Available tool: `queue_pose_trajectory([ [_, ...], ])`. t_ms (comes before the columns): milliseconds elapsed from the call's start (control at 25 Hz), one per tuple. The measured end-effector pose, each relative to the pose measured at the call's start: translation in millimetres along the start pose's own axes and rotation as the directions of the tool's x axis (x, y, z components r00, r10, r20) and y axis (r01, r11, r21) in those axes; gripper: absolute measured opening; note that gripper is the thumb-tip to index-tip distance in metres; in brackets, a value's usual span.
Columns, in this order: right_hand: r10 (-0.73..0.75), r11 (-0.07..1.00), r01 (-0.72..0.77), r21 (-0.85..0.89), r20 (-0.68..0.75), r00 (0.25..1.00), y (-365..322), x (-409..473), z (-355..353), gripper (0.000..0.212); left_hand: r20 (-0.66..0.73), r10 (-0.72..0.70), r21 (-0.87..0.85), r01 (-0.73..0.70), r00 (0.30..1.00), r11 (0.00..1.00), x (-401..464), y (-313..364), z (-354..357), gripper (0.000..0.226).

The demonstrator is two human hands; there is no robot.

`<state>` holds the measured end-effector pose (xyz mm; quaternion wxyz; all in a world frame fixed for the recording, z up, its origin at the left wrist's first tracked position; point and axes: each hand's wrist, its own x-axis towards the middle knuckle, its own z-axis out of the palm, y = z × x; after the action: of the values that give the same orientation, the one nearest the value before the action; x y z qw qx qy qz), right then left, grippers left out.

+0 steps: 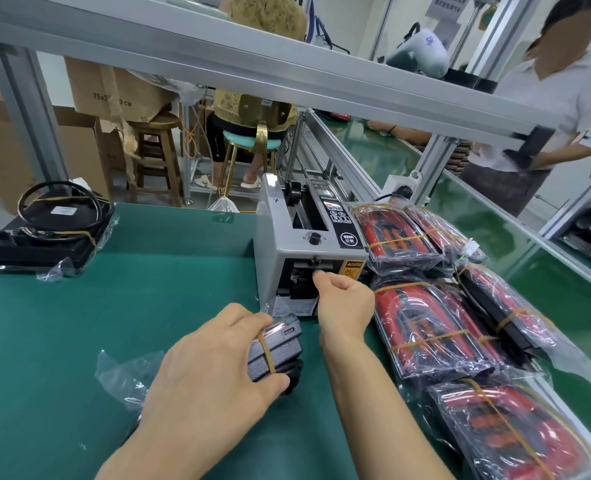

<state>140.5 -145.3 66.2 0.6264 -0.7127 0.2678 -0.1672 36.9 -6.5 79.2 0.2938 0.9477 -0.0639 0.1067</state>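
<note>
My left hand grips a dark grey boxy device bound with a yellow rubber band, inside a clear plastic bag, on the green table mat. My right hand reaches to the outlet slot of a grey automatic tape dispenser, its thumb and forefinger pinching at the slot; the tape itself is too clear to make out.
Several bagged red-and-black cable bundles lie stacked to the right of the dispenser. A black flat device with coiled cable sits at the far left. A conveyor, aluminium frame, stools, cartons and other people are behind.
</note>
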Motion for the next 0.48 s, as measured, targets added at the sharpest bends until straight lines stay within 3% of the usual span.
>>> queue_pose_trajectory([
  [200,0.201,0.961,-0.201,0.19,0.022,0.979,-4.9,-2.2,12.8,0.018,0.008,-0.009,-0.014,0.009,1.0,1.0,-1.0,-0.7,-2.0,0.053],
  [280,0.295,0.901,-0.332,0.278,0.167,0.941,-9.3,-2.0,-1.5,0.022,-0.006,-0.018,-0.015,0.018,1.0,1.0,-0.7,-0.8,-2.9,0.052],
  [360,0.263,0.851,-0.409,0.328,0.409,0.874,-14.7,-4.3,-25.6,0.025,-0.027,-0.03,-0.007,0.03,0.999,1.0,-1.2,0.5,-1.7,0.052],
  [480,0.155,0.94,-0.298,0.168,0.568,0.809,-18.3,-23.3,-56.1,0.021,-0.031,-0.033,0.014,0.034,0.999,0.999,-1.9,4.3,2.2,0.058],
])
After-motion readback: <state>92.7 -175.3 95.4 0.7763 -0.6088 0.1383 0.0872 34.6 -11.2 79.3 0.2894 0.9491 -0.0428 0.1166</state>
